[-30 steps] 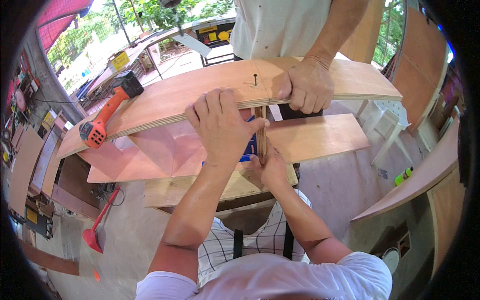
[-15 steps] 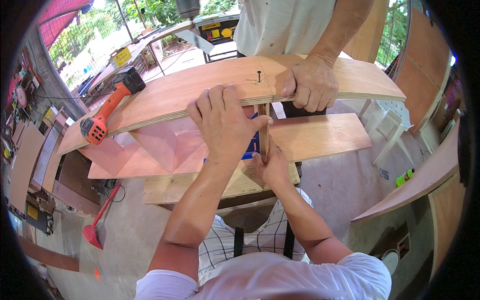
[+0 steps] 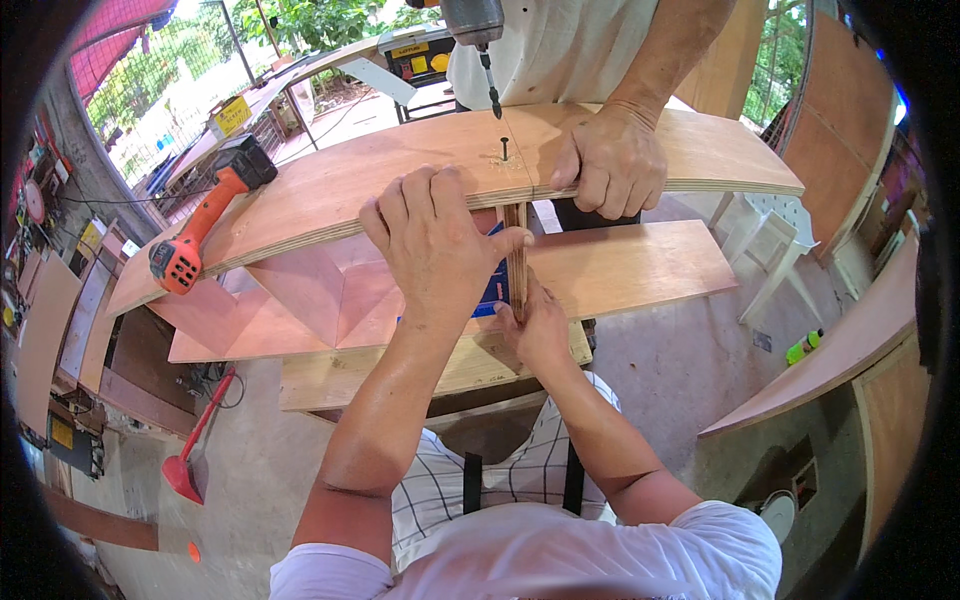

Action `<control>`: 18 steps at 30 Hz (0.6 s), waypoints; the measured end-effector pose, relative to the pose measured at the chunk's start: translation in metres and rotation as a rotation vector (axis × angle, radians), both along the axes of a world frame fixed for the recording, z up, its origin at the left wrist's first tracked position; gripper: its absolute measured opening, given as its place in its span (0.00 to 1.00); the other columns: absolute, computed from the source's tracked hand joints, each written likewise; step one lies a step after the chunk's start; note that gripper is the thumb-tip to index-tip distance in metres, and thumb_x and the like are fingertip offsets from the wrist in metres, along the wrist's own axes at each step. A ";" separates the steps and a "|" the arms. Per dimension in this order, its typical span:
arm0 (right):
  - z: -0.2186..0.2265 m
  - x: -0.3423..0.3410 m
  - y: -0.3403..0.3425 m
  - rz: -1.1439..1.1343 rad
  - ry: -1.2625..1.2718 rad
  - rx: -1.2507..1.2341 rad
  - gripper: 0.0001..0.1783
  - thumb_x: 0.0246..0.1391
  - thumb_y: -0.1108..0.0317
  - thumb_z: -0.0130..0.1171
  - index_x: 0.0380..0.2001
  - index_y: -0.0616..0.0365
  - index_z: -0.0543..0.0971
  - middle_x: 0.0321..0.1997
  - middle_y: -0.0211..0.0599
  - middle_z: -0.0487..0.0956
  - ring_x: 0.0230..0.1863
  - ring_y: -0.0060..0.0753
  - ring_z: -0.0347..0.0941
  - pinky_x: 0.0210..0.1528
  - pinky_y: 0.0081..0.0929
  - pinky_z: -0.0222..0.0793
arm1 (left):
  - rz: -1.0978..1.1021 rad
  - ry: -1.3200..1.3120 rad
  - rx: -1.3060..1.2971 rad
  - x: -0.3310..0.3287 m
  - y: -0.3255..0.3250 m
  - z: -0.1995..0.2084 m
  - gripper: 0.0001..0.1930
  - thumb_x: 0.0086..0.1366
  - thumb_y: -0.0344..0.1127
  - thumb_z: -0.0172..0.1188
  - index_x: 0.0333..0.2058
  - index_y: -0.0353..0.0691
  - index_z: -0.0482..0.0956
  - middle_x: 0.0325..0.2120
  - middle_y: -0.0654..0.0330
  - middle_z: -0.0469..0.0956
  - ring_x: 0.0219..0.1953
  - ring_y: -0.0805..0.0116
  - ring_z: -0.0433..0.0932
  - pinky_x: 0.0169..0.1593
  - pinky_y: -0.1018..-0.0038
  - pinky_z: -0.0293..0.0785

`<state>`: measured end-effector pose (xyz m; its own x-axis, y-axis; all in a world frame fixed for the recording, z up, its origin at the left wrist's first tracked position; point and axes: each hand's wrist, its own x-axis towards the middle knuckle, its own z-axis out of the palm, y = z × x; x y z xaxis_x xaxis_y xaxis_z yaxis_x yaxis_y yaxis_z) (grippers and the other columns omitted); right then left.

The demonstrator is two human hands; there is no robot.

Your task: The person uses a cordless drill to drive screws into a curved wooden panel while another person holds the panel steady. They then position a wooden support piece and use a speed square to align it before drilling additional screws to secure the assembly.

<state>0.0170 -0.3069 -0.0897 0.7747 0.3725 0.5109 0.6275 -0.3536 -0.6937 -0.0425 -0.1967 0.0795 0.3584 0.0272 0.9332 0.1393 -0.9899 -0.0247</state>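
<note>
My left hand point(image 3: 435, 245) is closed over the near edge of a long plywood board point(image 3: 340, 190), its thumb against an upright plywood divider point(image 3: 516, 262). Lower down, my right hand point(image 3: 543, 328) grips that divider by its near edge, beneath the board. A blue flat-sided piece point(image 3: 488, 292) shows partly behind the divider; its kind is hidden. A dark screw point(image 3: 505, 148) stands upright in the board with wood dust around it. Above the screw hangs the bit of a power driver point(image 3: 474, 22) at the co-worker's side. The co-worker's hand point(image 3: 618, 165) presses on the board's near edge.
An orange cordless power tool point(image 3: 212, 212) lies on the board's left part. Below are a lower board point(image 3: 640, 265), more dividers point(image 3: 300, 285) and a wooden bench point(image 3: 430, 378). A white plastic chair point(image 3: 778, 245) stands right; a red dustpan point(image 3: 183, 477) sits on the floor at left.
The power driver has come right and down, its bit now above the screw. My hands keep their holds; the whole scene has shifted slightly left in view.
</note>
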 end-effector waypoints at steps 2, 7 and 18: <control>0.000 0.000 0.000 -0.001 0.009 -0.005 0.42 0.55 0.63 0.68 0.69 0.67 0.63 0.52 0.62 0.81 0.50 0.63 0.80 0.61 0.52 0.70 | 0.007 0.004 -0.003 0.000 -0.001 0.001 0.42 0.31 0.59 0.81 0.43 0.43 0.75 0.42 0.60 0.73 0.48 0.57 0.68 0.53 0.57 0.56; 0.000 0.000 -0.001 -0.002 -0.031 0.009 0.41 0.56 0.63 0.67 0.69 0.67 0.62 0.48 0.64 0.82 0.49 0.64 0.80 0.60 0.53 0.70 | 0.008 0.008 -0.003 0.000 0.000 0.000 0.42 0.31 0.59 0.81 0.43 0.43 0.75 0.42 0.59 0.73 0.48 0.57 0.68 0.53 0.56 0.56; 0.001 -0.001 0.000 -0.011 -0.018 0.005 0.41 0.55 0.64 0.67 0.68 0.69 0.63 0.44 0.64 0.82 0.46 0.65 0.80 0.59 0.52 0.71 | -0.018 -0.002 -0.014 -0.001 0.000 0.000 0.42 0.30 0.56 0.82 0.44 0.43 0.76 0.43 0.60 0.73 0.49 0.57 0.68 0.54 0.56 0.56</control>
